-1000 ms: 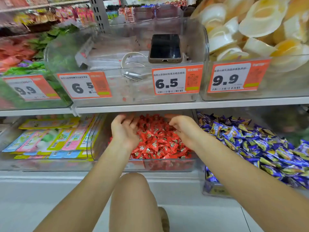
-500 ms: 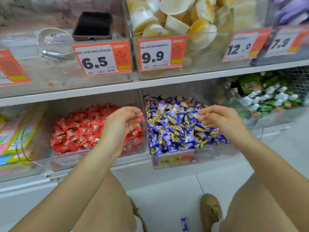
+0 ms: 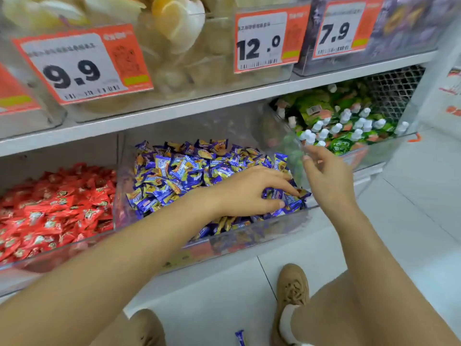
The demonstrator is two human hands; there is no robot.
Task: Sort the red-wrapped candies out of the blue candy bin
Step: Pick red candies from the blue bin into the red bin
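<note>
Left hand (image 3: pixel 245 193) fingers spread on blue candies (image 3: pixel 179 171) (right hand (image 3: pixel 326 176) relaxed, empty).

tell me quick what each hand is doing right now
Left hand: open, fingers spread on the blue candies.
Right hand: open, loosely curled, holding nothing, above the bin's right wall.

A white metal shelf board (image 3: pixel 224 103) runs across the scene, carrying clear plastic bins with orange-and-white price tags (image 3: pixel 82 63) on their fronts. Below it, at the far right, a black wire mesh panel (image 3: pixel 394 93) backs the lower shelf. The pale grey tiled floor (image 3: pixel 411 196) spreads near and right, evenly lit.
</note>
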